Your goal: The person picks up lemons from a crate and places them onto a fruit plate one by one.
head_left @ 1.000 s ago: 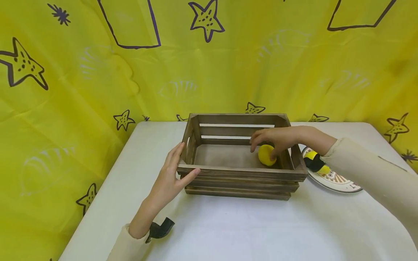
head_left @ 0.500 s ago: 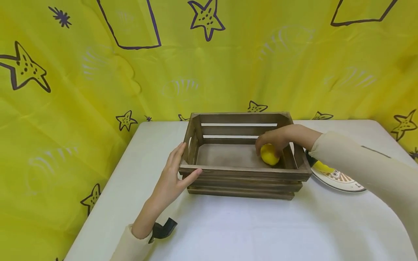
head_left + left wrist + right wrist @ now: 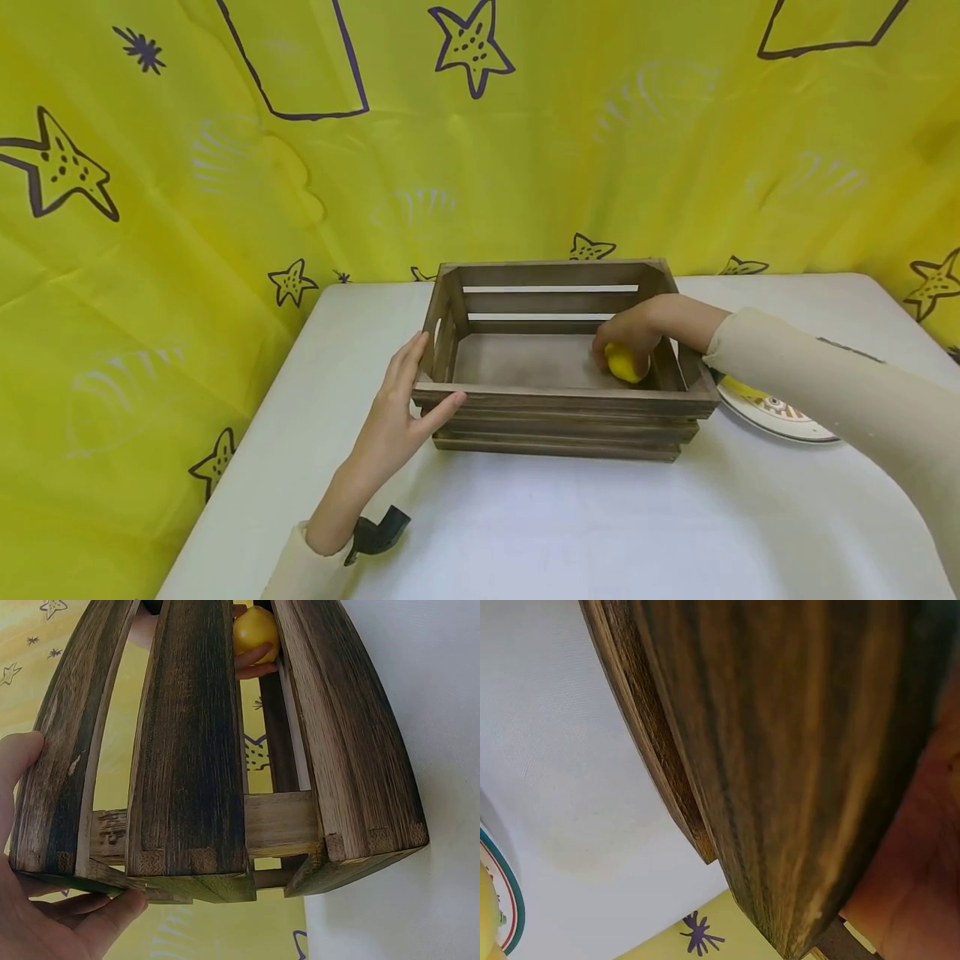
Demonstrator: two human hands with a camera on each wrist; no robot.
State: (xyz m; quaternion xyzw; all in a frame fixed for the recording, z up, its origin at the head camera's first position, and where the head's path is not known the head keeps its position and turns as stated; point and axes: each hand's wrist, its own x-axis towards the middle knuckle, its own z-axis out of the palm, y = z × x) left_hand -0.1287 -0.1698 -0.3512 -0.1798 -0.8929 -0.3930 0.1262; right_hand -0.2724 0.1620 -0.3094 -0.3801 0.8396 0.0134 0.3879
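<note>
A brown slatted wooden crate (image 3: 562, 412) stands on the white table. My left hand (image 3: 393, 417) grips its front left corner, thumb on the front rail and fingers along the left end; the left wrist view shows that hand (image 3: 52, 915) around the top slat. Inside the crate, at the right end, my right hand (image 3: 633, 329) holds a yellow lemon (image 3: 624, 364) from above. Through the slats in the left wrist view the lemon (image 3: 255, 636) shows with fingers around it. In the right wrist view the crate wall hides most of the right hand (image 3: 911, 892).
Right of the crate lies a patterned plate (image 3: 795, 429), partly under the right sleeve (image 3: 817, 375). Something yellow (image 3: 738, 387) is on it, mostly hidden. A yellow curtain (image 3: 525, 167) with starfish drawings hangs behind the table (image 3: 570, 525).
My right hand has lowered and closed around the lemon, which now sits slightly further right in the crate. The left hand stays on the crate corner.
</note>
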